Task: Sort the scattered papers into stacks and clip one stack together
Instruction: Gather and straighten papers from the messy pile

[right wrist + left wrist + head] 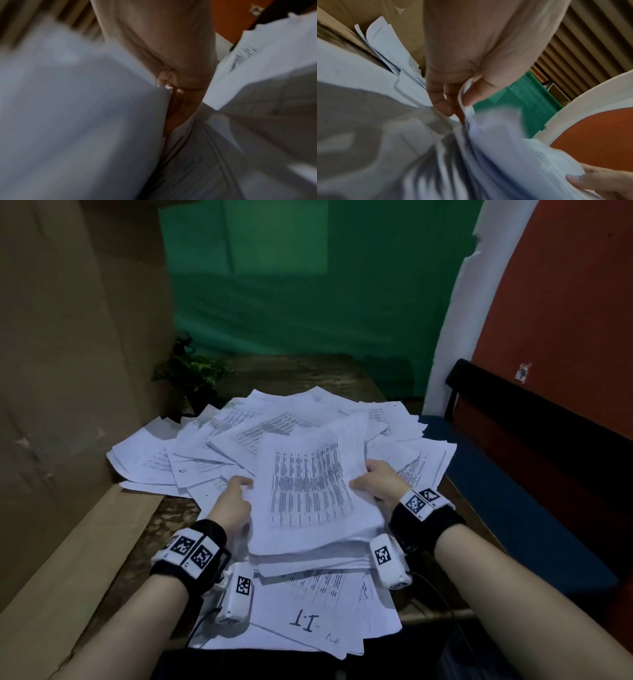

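Held stack sits over scattered papers; plant seemingly behind-left.

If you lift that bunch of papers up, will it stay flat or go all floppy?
Probably floppy: the held bunch of papers already bows between the left hand and right hand. Its edges look uneven, so loose sheets may slide out. It looks thick, so likely heavy enough to need both hands.

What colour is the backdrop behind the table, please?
Green backdrop, clearest in the head view.

Plant, green cloth, bench.
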